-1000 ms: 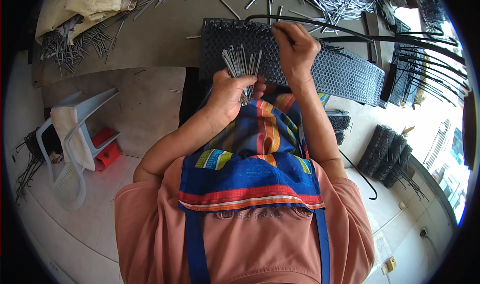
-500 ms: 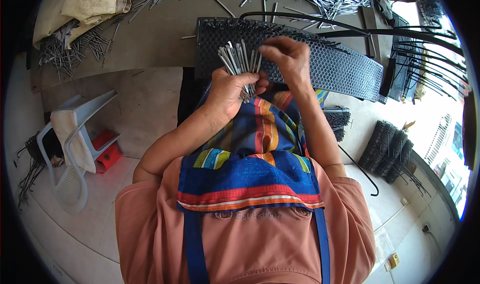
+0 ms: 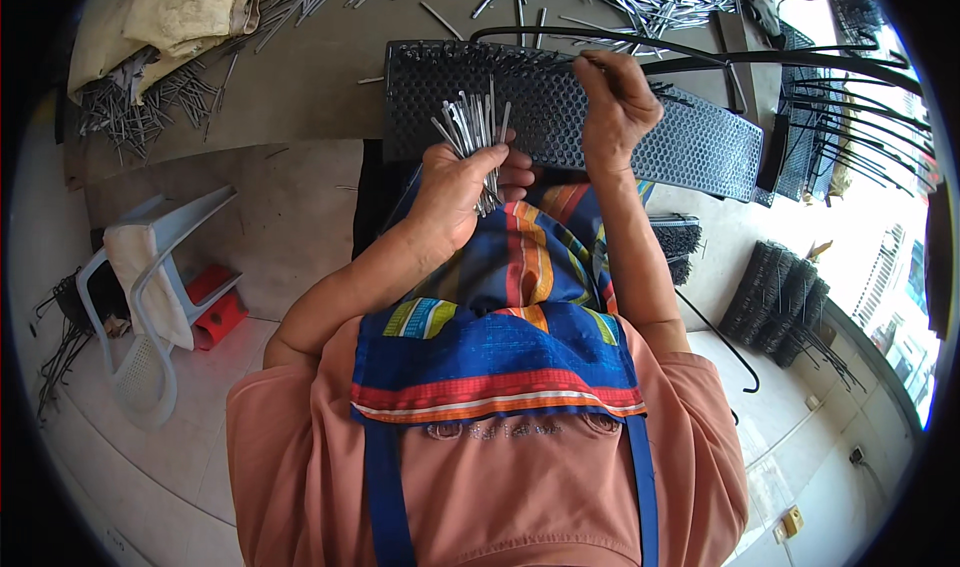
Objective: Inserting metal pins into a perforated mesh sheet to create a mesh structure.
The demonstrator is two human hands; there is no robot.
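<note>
At a brown worktable [image 3: 320,77] strewn with slim metal strips, I watch through the head camera as a person's left hand [image 3: 458,185] grips a fanned bundle of silvery strips [image 3: 470,132], thumb pressed across them, above a striped apron [image 3: 535,257]. The right hand [image 3: 622,107], thumb and fingers drawn together, hovers over a dark perforated panel [image 3: 690,147] lying at the table's near edge; I cannot tell whether anything is pinched there. Dark, short pieces [image 3: 450,55] crowd the panel's far edge, while its nearer rows look bare, so I judge the work partway along. The bundle is sizeable, and a loose pile [image 3: 650,5] lies beyond.
</note>
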